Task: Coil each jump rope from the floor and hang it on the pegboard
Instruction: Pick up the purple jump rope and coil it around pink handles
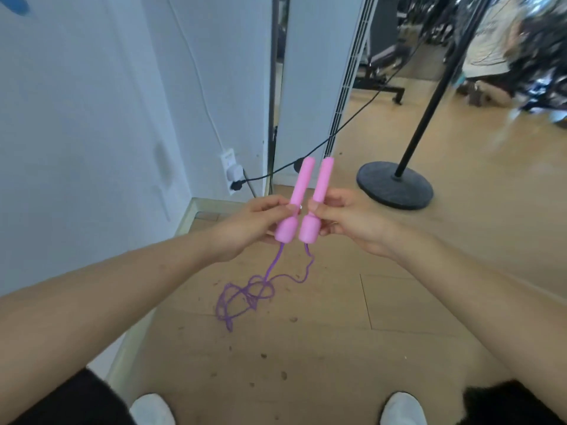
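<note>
I hold a jump rope by its two pink handles, side by side and tilted upward, at chest height. My left hand (254, 223) pinches the left handle (295, 201). My right hand (352, 222) pinches the right handle (317, 200). The handles nearly touch. A thin purple cord (245, 294) hangs from both handle bottoms and lies in a loose tangle on the wooden floor below my hands. No pegboard is in view.
A white wall (92, 118) with a power outlet (230, 173) stands at the left. A black cable (337, 130) stretches from it across to the right. A black round stand base (395, 185) with a pole sits at the right. My white shoes (153, 409) show at the bottom.
</note>
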Demonstrator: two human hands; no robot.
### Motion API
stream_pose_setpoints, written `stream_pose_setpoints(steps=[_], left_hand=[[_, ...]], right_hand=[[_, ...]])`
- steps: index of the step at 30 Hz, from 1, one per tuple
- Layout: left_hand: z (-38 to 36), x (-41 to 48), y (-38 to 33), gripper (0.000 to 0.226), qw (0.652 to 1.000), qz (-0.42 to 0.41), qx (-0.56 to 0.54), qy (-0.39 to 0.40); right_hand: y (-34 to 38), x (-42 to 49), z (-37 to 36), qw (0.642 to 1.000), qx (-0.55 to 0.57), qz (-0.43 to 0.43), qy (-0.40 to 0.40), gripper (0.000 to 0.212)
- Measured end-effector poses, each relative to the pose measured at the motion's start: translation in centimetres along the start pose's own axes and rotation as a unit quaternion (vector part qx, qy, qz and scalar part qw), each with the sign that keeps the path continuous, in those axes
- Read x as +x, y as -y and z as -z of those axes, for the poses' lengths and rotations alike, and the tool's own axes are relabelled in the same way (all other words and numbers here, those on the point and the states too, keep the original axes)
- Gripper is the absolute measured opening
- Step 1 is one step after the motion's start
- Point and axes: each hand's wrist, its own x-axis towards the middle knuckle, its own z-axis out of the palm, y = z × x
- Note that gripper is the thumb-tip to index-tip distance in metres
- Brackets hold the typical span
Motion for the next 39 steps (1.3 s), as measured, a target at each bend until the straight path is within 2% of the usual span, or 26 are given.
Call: stream_pose_setpoints(steps=[4, 6, 8, 11, 13, 17, 19, 21, 22, 23, 25, 28, 29, 31, 32, 35, 36, 39], left_hand=[[-0.6, -2.1, 0.0, 0.023, 0.995, 0.03, -0.09, -0.033], [-1.3, -2.6, 0.7, 0.036, 0.986, 0.056, -0.15, -0.035], [-1.9, -2.7, 0.9, 0.043, 0.984, 0.073, -0.162, -0.009], [-2.2, -2.5, 1.2, 0.042, 0.983, 0.089, -0.154, 0.036], [-2.2, -2.7, 1.7, 0.041, 0.983, 0.089, -0.147, 0.07], [-2.5, -2.6, 2.2, 0.056, 0.984, 0.071, -0.131, 0.095], [-2.4, -2.3, 2.0, 0.05, 0.988, 0.081, -0.108, 0.08], [-2.1, -2.0, 1.9, 0.047, 0.989, 0.09, -0.089, 0.081], [-2.0, -1.8, 1.9, 0.046, 0.989, 0.093, -0.082, 0.086], [-2.0, -1.7, 2.0, 0.043, 0.988, 0.097, -0.075, 0.089], [-2.0, -1.4, 2.2, 0.035, 0.989, 0.105, -0.051, 0.09], [-2.3, -1.5, 1.8, 0.032, 0.986, 0.114, 0.003, 0.123], [-2.4, -1.6, 1.5, 0.03, 0.983, 0.111, 0.022, 0.144], [-2.8, -1.9, 1.2, 0.035, 0.979, 0.108, 0.054, 0.164], [-2.9, -2.0, 1.1, 0.043, 0.979, 0.111, 0.069, 0.158], [-2.7, -1.7, 1.3, 0.063, 0.982, 0.114, 0.095, 0.118], [-2.4, -1.6, 1.2, 0.066, 0.983, 0.111, 0.1, 0.105], [-1.0, -1.0, 1.1, 0.06, 0.988, 0.088, 0.107, 0.068]], right_hand=[[0.4, -1.8, -1.8, 0.998, 0.063, 0.02, -0.024, 0.03], [-0.3, -2.0, -2.8, 0.997, 0.062, 0.028, -0.034, 0.029], [-0.6, -2.0, -3.3, 0.997, 0.034, 0.047, -0.046, 0.025], [-0.9, -2.2, -3.0, 0.996, 0.007, 0.061, -0.063, 0.023], [-0.9, -2.7, -2.8, 0.994, -0.057, 0.054, -0.077, 0.023], [-0.6, -3.0, -2.1, 0.972, -0.2, 0.041, -0.113, 0.031], [-0.3, -3.2, -1.0, 0.941, -0.287, 0.07, -0.166, 0.038], [-0.2, -3.5, 0.2, 0.901, -0.343, 0.135, -0.229, 0.024], [0.0, -3.7, 0.6, 0.891, -0.346, 0.173, -0.236, 0.013], [0.0, -3.9, 0.8, 0.882, -0.359, 0.212, -0.221, 0.013], [-0.5, -4.0, 0.8, 0.848, -0.428, 0.272, -0.154, 0.043], [-1.8, -4.2, 0.3, 0.768, -0.575, 0.276, -0.052, 0.078], [-2.4, -4.2, 0.1, 0.746, -0.607, 0.272, -0.035, 0.081], [-3.5, -4.0, -0.4, 0.721, -0.635, 0.276, -0.015, 0.067], [-4.0, -3.9, -0.5, 0.731, -0.624, 0.275, -0.006, 0.054], [-4.6, -3.7, -0.2, 0.828, -0.52, 0.204, 0.048, 0.028], [-4.6, -3.6, 0.0, 0.844, -0.505, 0.176, 0.054, 0.026], [-4.5, -3.6, 0.7, 0.853, -0.503, 0.126, 0.052, 0.024]])
